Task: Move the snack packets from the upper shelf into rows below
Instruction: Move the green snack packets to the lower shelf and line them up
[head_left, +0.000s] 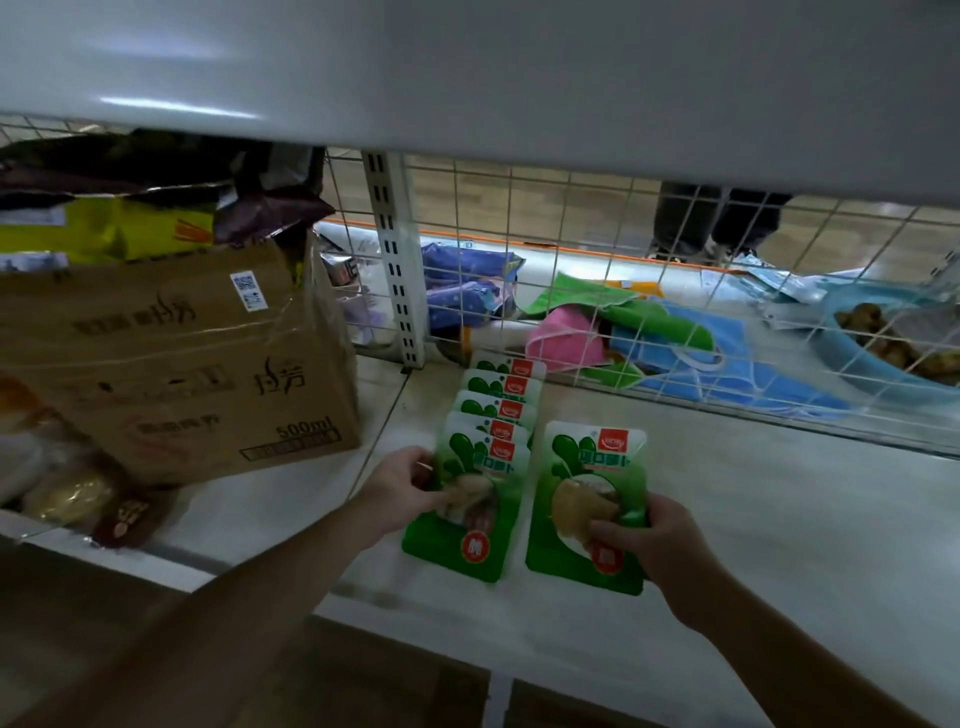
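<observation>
Lying flat, tops toward wire grid: right hand pinches lone packet; left hand grips row's front packet.

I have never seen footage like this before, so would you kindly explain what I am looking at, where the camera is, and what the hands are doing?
There is no machine here: a person works with bare hands. The single picture comes from a camera worn on their head, looking forward and down. You see a pale shelf, with the underside of the upper shelf across the top and a wire mesh back. A row of green snack packets lies overlapping, running away from the viewer. The left hand grips the front packet of that row at its left edge. The right hand pinches a separate green packet beside the row, seemingly starting a second row. A cardboard box stands to the left.
</observation>
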